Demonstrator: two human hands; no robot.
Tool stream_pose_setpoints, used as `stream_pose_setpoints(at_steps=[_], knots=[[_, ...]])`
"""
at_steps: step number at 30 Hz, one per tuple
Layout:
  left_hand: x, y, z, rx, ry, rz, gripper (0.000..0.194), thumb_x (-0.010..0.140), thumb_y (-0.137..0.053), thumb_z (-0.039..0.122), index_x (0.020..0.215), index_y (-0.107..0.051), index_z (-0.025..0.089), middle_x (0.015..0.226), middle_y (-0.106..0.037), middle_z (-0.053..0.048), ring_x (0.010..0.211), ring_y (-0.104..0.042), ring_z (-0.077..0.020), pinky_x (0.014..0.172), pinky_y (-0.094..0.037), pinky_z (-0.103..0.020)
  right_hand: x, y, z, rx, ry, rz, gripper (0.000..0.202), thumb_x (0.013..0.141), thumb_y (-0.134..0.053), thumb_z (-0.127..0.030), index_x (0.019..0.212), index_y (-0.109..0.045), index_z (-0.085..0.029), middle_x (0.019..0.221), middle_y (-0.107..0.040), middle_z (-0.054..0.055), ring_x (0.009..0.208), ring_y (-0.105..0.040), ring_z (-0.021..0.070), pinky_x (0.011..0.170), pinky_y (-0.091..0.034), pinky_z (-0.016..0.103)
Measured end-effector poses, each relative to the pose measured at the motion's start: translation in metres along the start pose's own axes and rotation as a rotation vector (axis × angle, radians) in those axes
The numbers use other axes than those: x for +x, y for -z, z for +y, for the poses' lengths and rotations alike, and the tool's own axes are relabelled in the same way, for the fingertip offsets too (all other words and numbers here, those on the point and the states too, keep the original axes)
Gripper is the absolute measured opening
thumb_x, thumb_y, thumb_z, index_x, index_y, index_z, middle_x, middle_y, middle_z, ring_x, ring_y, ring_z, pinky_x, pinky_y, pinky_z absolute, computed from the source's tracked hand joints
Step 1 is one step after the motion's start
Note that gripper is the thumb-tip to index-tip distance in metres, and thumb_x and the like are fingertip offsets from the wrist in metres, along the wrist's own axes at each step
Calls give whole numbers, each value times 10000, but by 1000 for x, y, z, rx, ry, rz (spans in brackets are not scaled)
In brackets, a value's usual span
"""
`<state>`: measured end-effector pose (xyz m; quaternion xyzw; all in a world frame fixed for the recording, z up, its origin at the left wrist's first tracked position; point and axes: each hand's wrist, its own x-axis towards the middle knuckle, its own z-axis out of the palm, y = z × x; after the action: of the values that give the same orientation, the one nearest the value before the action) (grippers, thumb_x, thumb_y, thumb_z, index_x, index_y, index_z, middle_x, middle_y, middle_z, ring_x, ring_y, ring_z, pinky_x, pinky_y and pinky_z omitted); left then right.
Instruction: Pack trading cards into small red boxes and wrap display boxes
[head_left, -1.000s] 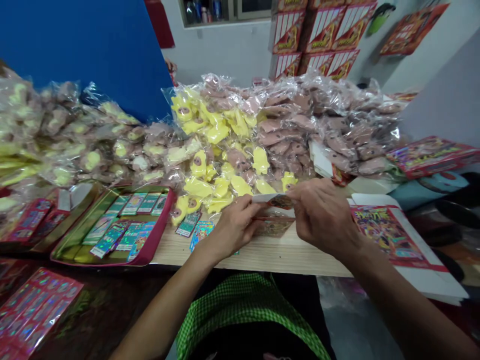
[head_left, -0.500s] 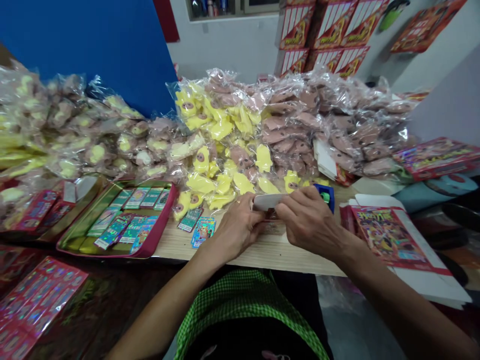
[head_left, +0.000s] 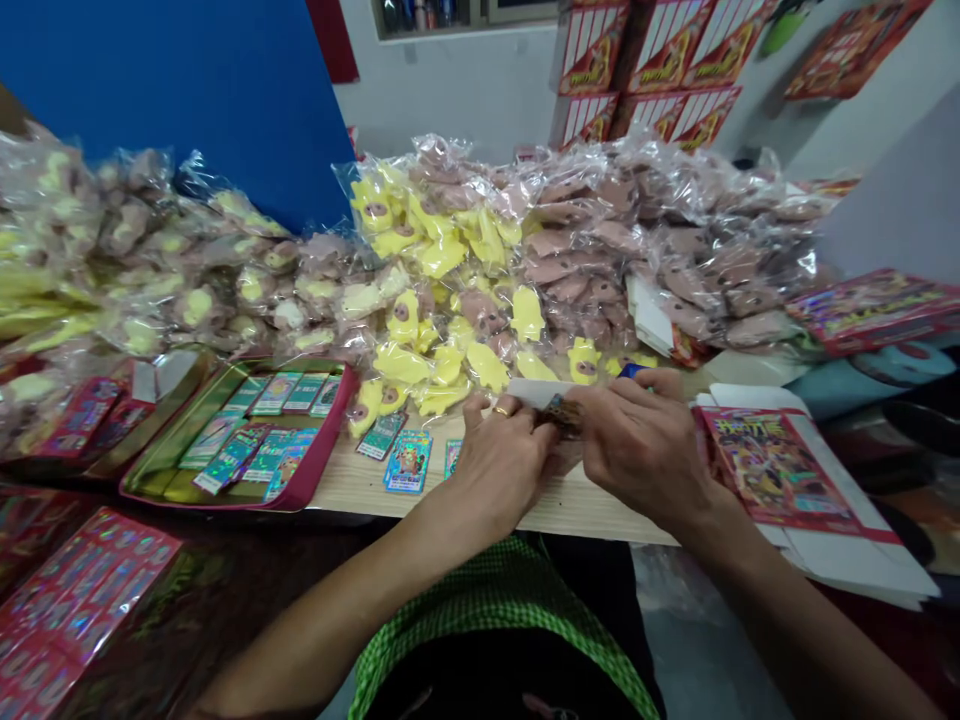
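Note:
Over the wooden table [head_left: 592, 510], my left hand [head_left: 504, 455] has its fingers closed on a small box with a white flap [head_left: 534, 391]. My right hand [head_left: 637, 440] grips the same box from the right, with its fingers bent over a dark, patterned part at the opening. The hands hide most of the box. Left of my left hand lie a blue shiny card pack [head_left: 409, 460] and a green card pack [head_left: 381, 434]. Part of another card shows beside my left wrist. Behind my right fingers, a blue object [head_left: 632, 370] is mostly covered.
Bagged yellow and pink figures [head_left: 480, 290] are heaped along the back. A pink-rimmed tray [head_left: 330, 440] with card packs sits at the left. Flat printed boxes [head_left: 780, 470] lie at the right. Red boxes [head_left: 667, 50] are stacked behind.
My left hand has turned and moved onto the box's front, and my right hand has shifted slightly right. The dark part now shows at the opening. A card near my left wrist has come into view.

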<state>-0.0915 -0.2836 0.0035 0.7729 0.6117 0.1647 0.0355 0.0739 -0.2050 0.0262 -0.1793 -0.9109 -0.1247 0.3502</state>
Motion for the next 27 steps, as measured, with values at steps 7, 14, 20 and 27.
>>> stream_pose_setpoints(at_steps=[7, 14, 20, 27], knots=[[0, -4, 4, -180, 107, 1, 239, 826, -623, 62, 929, -755, 232, 881, -750, -37, 1023, -600, -274, 916, -296, -479, 1, 5, -4, -46, -15, 5, 230, 858, -467, 19, 805, -555, -187, 648, -536, 4, 654, -494, 209, 719, -345, 376], [-2, -10, -1, -299, 137, 112, 184, 813, -614, 31, 838, -701, 192, 829, -723, -22, 956, -592, -252, 866, -309, -437, -6, -2, -1, 17, 60, 10, 236, 884, -443, 9, 884, -536, -208, 669, -549, 6, 709, -506, 219, 742, -351, 376], [0, -14, 3, -61, 14, 97, 241, 809, -566, 27, 975, -654, 179, 994, -706, -107, 1016, -560, -323, 838, -403, -484, -13, -12, -1, 33, 53, 9, 229, 900, -471, 11, 977, -577, -177, 787, -655, 30, 812, -569, 233, 841, -364, 423], [-8, -29, -9, -160, -70, 435, 273, 948, -623, 151, 1214, -559, 150, 1261, -547, -168, 1177, -560, -303, 938, -555, -494, -35, -4, -5, 145, -168, 9, 166, 1000, -493, -140, 1110, -617, -146, 1210, -620, 177, 1119, -585, 329, 942, -427, 501]])
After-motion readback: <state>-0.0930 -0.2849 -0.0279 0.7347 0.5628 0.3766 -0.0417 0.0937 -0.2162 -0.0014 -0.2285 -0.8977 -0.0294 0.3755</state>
